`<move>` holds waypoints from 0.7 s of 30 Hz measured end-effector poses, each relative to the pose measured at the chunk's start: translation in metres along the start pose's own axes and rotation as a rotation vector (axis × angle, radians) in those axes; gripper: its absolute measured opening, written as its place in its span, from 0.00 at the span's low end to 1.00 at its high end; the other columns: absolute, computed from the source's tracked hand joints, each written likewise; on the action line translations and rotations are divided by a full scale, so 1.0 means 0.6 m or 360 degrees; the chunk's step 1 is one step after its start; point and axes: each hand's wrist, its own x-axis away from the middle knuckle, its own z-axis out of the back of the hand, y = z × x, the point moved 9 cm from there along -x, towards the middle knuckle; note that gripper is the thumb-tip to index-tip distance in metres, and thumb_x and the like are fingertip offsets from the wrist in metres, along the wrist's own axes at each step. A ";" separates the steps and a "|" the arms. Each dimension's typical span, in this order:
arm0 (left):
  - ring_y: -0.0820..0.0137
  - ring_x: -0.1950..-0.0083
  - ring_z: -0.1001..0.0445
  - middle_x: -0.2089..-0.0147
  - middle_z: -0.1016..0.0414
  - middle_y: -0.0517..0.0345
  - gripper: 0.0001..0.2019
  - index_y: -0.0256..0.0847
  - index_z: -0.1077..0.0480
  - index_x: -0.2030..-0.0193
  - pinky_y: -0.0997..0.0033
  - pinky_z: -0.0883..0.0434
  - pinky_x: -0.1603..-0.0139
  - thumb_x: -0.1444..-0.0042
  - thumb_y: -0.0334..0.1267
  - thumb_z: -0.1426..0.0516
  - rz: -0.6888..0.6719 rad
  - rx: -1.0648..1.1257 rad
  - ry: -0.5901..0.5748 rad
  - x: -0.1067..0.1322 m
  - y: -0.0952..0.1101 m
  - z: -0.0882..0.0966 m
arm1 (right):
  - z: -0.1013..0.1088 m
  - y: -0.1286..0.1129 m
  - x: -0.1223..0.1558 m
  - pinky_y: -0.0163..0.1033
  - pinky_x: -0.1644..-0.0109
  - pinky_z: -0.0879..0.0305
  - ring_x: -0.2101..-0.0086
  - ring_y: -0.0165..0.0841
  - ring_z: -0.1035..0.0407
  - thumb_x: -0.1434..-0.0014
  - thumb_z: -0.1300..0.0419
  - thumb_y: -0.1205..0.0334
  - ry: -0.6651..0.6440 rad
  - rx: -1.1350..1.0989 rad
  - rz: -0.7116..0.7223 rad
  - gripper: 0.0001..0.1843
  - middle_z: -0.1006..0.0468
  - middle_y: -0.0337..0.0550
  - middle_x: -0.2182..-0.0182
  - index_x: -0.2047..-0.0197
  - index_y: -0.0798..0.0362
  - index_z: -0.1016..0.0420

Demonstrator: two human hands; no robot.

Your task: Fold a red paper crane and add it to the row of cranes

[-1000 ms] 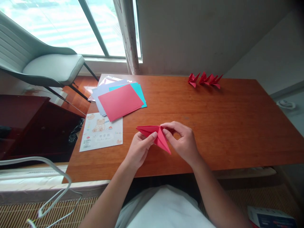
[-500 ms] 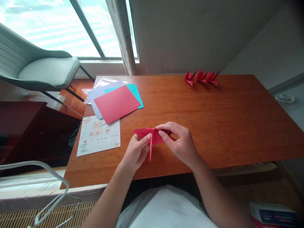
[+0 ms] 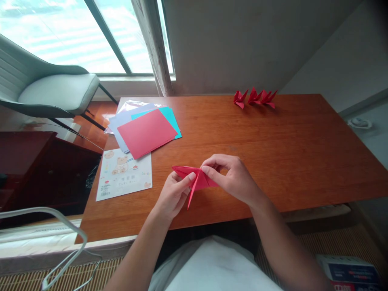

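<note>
A partly folded red paper piece (image 3: pixel 197 180) is held just above the wooden table (image 3: pixel 273 161), near its front edge. My left hand (image 3: pixel 172 196) pinches its left side, thumb on top. My right hand (image 3: pixel 233 178) pinches its right side, with fingers curled over the upper flap. A pointed flap hangs down toward me between the two hands. Three finished red paper cranes (image 3: pixel 254 98) stand in a row at the table's far edge.
A stack of coloured sheets with a red sheet (image 3: pixel 146 132) on top lies at the table's left. In front of the stack lies a printed bear card (image 3: pixel 124 173). A grey chair (image 3: pixel 54 91) stands by the window. A white cable (image 3: pixel 60 234) loops at lower left.
The lower pointed flap has swung from pointing right and down to pointing straight down toward me. Both hands kept their grip, and the view shifted slightly.
</note>
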 end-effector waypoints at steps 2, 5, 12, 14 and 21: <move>0.74 0.71 0.25 0.71 0.20 0.58 0.10 0.37 0.20 0.66 0.76 0.28 0.65 0.50 0.42 0.29 0.0032 0.0052 0.0036 -0.001 -0.003 0.003 | 0.000 0.000 0.000 0.37 0.63 0.33 0.67 0.32 0.26 0.36 0.40 0.64 -0.0005 0.0010 -0.0007 0.07 0.18 0.39 0.67 0.65 0.50 0.20; 0.76 0.71 0.25 0.70 0.19 0.58 0.12 0.37 0.20 0.66 0.79 0.29 0.67 0.49 0.44 0.29 0.0080 0.0141 0.0078 -0.002 -0.010 0.011 | -0.004 0.000 0.000 0.37 0.62 0.32 0.65 0.33 0.25 0.36 0.41 0.64 -0.0016 -0.0011 -0.0005 0.07 0.18 0.40 0.65 0.62 0.50 0.20; 0.76 0.70 0.25 0.68 0.19 0.58 0.12 0.37 0.20 0.65 0.80 0.29 0.67 0.51 0.43 0.29 0.0099 0.0199 0.0052 -0.004 -0.019 0.021 | -0.012 -0.002 0.005 0.36 0.64 0.32 0.67 0.31 0.27 0.38 0.41 0.67 0.0029 -0.0032 -0.0007 0.07 0.19 0.39 0.66 0.61 0.50 0.21; 0.75 0.70 0.25 0.69 0.19 0.58 0.10 0.37 0.20 0.66 0.79 0.30 0.68 0.51 0.40 0.29 0.0098 0.0144 0.0066 -0.004 -0.021 0.024 | -0.012 -0.005 0.005 0.36 0.64 0.33 0.67 0.31 0.27 0.38 0.40 0.67 0.0048 -0.0055 -0.0004 0.07 0.20 0.38 0.67 0.62 0.50 0.21; 0.75 0.72 0.26 0.73 0.21 0.58 0.09 0.37 0.20 0.70 0.78 0.29 0.68 0.53 0.39 0.28 0.0069 0.0066 0.0048 -0.002 -0.020 0.022 | -0.008 -0.017 0.007 0.36 0.65 0.34 0.68 0.30 0.28 0.39 0.40 0.69 0.0026 -0.0026 0.0022 0.07 0.19 0.38 0.68 0.65 0.50 0.21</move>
